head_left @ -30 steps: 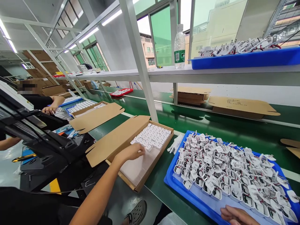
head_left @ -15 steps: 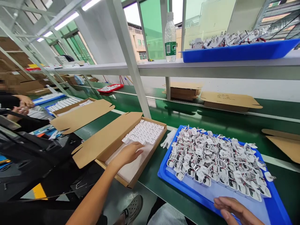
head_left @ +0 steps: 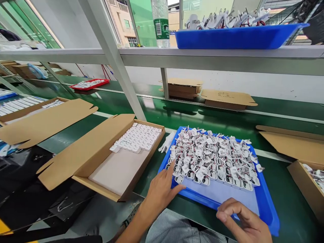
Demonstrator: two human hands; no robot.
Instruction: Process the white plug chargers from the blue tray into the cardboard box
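My left hand [head_left: 163,184] reaches over the near left corner of the blue tray [head_left: 197,196], index finger stretched toward the small white plastic parts [head_left: 215,158] and thumb spread. It is open, and no item shows in it. My right hand [head_left: 244,219] hovers at the tray's near edge with its fingers loosely curved. The thumb and index tips come close together, with nothing visible between them. The white parts stand in dense rows with red and black wires and metal pieces on top. Left of the tray, an open cardboard box [head_left: 149,163] holds rows of white pieces [head_left: 139,136].
White gloves [head_left: 166,142] lie between box and tray. Another open carton [head_left: 307,189] with parts is at the right. A second blue tray [head_left: 227,37] and a plastic bottle [head_left: 160,28] stand on the shelf above. A slanted metal post [head_left: 113,57] rises behind the box.
My left hand has moved right, from above the box to the tray's near left corner. My right hand stays near the tray's front edge, its fingers more curled. The view has turned right.
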